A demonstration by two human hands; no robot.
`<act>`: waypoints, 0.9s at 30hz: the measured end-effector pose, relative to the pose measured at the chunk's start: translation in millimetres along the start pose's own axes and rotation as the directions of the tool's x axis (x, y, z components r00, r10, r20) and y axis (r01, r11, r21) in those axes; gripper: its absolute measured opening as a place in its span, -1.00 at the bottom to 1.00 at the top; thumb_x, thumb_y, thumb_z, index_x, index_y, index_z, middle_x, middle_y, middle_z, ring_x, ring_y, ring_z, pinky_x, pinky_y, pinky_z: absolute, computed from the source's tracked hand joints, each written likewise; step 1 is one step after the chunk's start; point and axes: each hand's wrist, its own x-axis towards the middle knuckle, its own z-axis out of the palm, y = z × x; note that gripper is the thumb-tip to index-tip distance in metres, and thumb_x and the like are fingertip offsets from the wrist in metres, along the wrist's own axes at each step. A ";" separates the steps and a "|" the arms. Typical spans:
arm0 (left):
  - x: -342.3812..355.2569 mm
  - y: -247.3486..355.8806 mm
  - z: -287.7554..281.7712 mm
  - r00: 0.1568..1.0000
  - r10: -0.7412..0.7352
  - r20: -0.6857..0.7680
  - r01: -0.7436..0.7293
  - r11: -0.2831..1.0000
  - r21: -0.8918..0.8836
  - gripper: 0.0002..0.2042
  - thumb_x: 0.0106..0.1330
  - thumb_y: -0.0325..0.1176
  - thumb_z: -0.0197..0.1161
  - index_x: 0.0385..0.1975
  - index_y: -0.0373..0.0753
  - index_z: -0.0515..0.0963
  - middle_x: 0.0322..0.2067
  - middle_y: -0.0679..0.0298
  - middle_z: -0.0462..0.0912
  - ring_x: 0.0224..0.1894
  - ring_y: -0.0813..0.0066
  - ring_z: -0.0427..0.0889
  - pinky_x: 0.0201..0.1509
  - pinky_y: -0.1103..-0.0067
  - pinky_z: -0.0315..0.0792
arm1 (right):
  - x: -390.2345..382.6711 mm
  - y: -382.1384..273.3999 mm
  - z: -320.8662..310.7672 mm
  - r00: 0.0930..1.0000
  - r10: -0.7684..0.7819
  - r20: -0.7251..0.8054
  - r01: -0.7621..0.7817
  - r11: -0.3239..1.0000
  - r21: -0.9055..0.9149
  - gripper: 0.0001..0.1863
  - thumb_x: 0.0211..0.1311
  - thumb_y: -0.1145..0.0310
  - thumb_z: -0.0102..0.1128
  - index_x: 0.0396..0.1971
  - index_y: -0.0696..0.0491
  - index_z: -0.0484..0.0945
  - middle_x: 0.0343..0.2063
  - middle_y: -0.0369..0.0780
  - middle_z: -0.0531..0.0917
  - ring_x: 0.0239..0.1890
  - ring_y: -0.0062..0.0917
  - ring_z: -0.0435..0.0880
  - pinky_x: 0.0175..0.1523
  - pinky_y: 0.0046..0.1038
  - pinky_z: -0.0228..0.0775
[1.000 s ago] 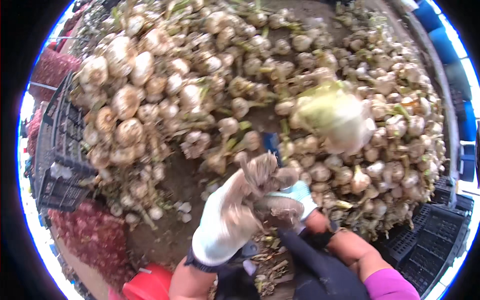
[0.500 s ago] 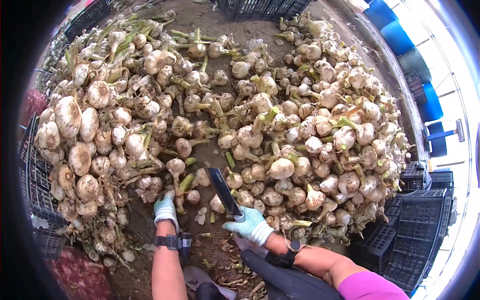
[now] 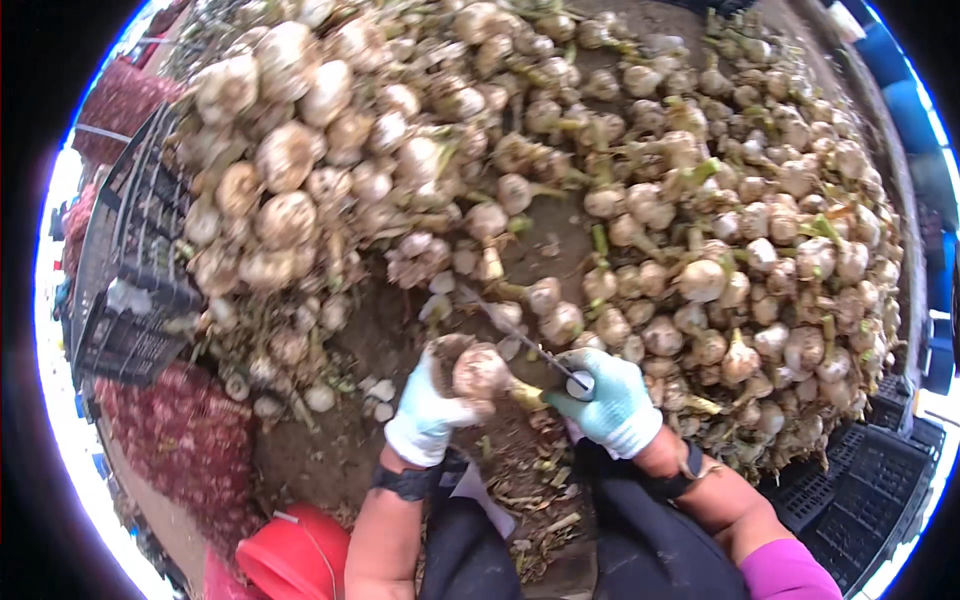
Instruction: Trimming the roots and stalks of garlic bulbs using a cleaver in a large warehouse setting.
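A dirt-streaked garlic bulb point(image 3: 481, 371) is gripped in my left hand point(image 3: 420, 410), which wears a pale green and white glove. Its stem point(image 3: 526, 394) points right, toward my other hand. A browner lump, perhaps a second bulb, shows by the left fingers, but blur hides what it is. My right hand point(image 3: 615, 405), gloved alike, is closed around the handle of a knife point(image 3: 522, 337). The blade slants up and left, past the far side of the held bulb, seen nearly edge-on. Whether it touches anything cannot be told.
Heaped garlic point(image 3: 703, 281) spreads ahead and to both sides. Black crates stand at left point(image 3: 135, 270) and lower right point(image 3: 850, 490). A red mesh sack point(image 3: 180, 430) and a red bucket point(image 3: 300, 555) are at lower left. Trimmings point(image 3: 540, 490) litter the ground between my legs.
My left hand has lifted from the heap's edge, now with a garlic bulb in it. The knife has turned edge-on and come close to that bulb. The view has shifted left and down.
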 end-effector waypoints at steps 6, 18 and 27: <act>-23.1 12.4 5.0 0.990 0.108 -0.090 -0.068 0.926 0.372 -0.64 0.40 -0.13 -0.17 0.00 -0.25 0.30 -0.13 0.09 0.52 -0.17 0.31 0.59 -0.06 0.39 0.52 | -4.1 -18.3 11.9 0.908 -0.356 0.218 0.416 0.824 -0.385 -0.74 -0.20 0.42 0.21 -0.40 0.02 0.44 -0.61 -0.22 0.46 -0.59 -0.32 0.51 -0.52 -0.34 0.33; -25.2 -7.3 -11.8 0.899 -0.318 -0.302 0.205 0.913 -0.354 -0.78 0.35 -0.27 -0.02 -0.16 -0.27 0.39 -0.31 0.24 0.55 -0.30 0.54 0.57 -0.20 0.59 0.51 | -4.0 -14.0 32.1 0.817 -0.479 0.320 0.568 0.765 -0.304 -0.68 -0.21 0.40 0.15 -0.32 0.06 0.45 -0.57 -0.23 0.48 -0.55 -0.35 0.51 -0.49 -0.35 0.31; -46.3 8.5 -7.6 0.845 0.365 0.391 -0.528 0.451 0.719 -0.50 -0.15 -0.34 0.46 -0.19 -0.29 0.40 -0.34 0.28 0.59 -0.27 0.57 0.56 -0.16 0.60 0.46 | 1.6 23.5 44.6 0.860 -0.476 0.184 0.509 0.826 -0.242 -0.77 -0.23 0.47 0.16 -0.43 0.06 0.48 -0.63 -0.18 0.48 -0.55 -0.26 0.54 -0.47 -0.29 0.39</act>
